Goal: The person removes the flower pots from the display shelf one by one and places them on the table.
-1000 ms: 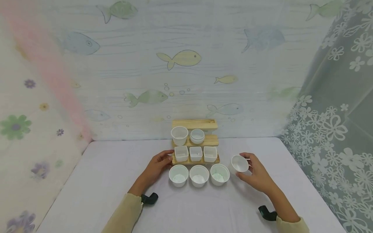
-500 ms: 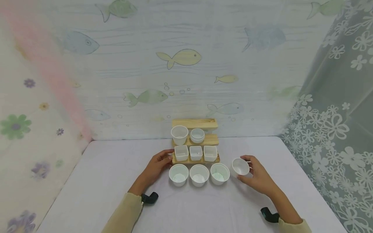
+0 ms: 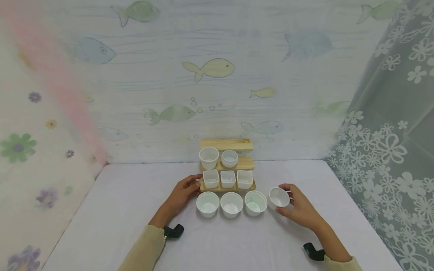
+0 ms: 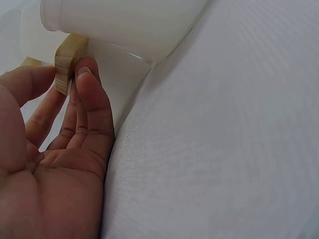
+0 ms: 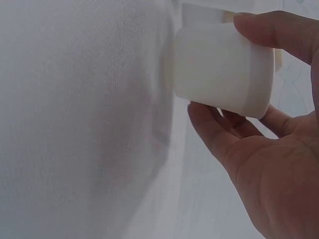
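My right hand holds a white round cup between thumb and fingers, mouth up, at the right end of a row of round cups. In the right wrist view the cup's base is close to the white cloth. At the left, my left hand pinches the end of the lowest slat of a tiered wooden stand; the slat's end shows between thumb and fingers in the left wrist view. Three white round cups stand before it: a left cup, a middle cup and a right cup.
On the lowest tier sit three square white cups, the middle one among them. The middle tier bears a larger round cup and stacked small bowls. A fish-patterned curtain hangs behind the white-covered table.
My right hand has brought the round cup a little toward me, level with the row of cups. The left hand stays at the stand.
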A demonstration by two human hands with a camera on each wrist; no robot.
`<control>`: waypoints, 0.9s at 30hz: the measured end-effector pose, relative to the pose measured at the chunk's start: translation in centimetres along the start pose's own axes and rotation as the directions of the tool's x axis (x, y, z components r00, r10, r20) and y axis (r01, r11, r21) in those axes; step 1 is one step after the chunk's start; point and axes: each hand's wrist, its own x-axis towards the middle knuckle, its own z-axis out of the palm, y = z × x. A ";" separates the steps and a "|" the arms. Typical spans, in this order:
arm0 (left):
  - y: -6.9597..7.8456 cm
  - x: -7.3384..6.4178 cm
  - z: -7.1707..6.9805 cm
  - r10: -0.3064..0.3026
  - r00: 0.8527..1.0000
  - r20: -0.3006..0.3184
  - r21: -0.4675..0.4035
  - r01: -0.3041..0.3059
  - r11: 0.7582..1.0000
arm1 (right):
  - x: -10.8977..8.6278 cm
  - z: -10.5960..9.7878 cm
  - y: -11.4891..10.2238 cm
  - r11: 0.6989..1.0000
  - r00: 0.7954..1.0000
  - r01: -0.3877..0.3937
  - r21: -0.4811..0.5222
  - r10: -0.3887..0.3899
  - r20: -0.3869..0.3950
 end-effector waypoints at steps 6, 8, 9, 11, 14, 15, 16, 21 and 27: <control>0.1 -0.3 0.2 -0.002 1.000 -0.008 0.007 0.002 1.000 | -0.1 -0.1 0.2 1.000 1.000 0.009 0.001 -0.009 0.012; 0.1 -0.3 0.3 0.000 1.000 -0.008 0.008 0.000 1.000 | -0.1 -0.1 0.3 1.000 1.000 0.010 0.001 -0.010 0.016; 0.1 -0.4 0.3 0.001 1.000 -0.008 0.008 -0.001 1.000 | -0.1 -0.1 0.3 1.000 1.000 0.010 0.002 -0.010 0.019; 0.1 -0.5 0.4 0.003 1.000 -0.009 0.006 -0.003 1.000 | -0.1 -0.1 0.4 1.000 1.000 0.012 0.001 -0.012 0.024; 0.1 -0.6 0.5 0.005 1.000 -0.011 0.000 -0.005 1.000 | -0.2 -0.1 0.5 1.000 1.000 0.013 -0.002 -0.013 0.029; 0.2 -0.7 0.6 0.004 1.000 -0.013 -0.001 -0.004 1.000 | -0.2 -0.1 0.5 1.000 1.000 0.012 -0.003 -0.011 0.028; 0.2 -0.7 0.6 0.005 1.000 -0.015 -0.002 -0.005 1.000 | -0.3 -0.1 0.5 1.000 1.000 0.011 -0.006 -0.011 0.029; 0.0 -0.9 0.7 0.010 1.000 -0.011 -0.007 -0.010 1.000 | -0.5 -0.2 0.6 1.000 0.999 0.013 0.001 -0.013 0.032; -0.1 -0.9 0.8 0.014 1.000 -0.009 0.000 -0.014 1.000 | -0.6 -0.4 0.4 0.999 0.998 0.051 -0.011 -0.051 0.026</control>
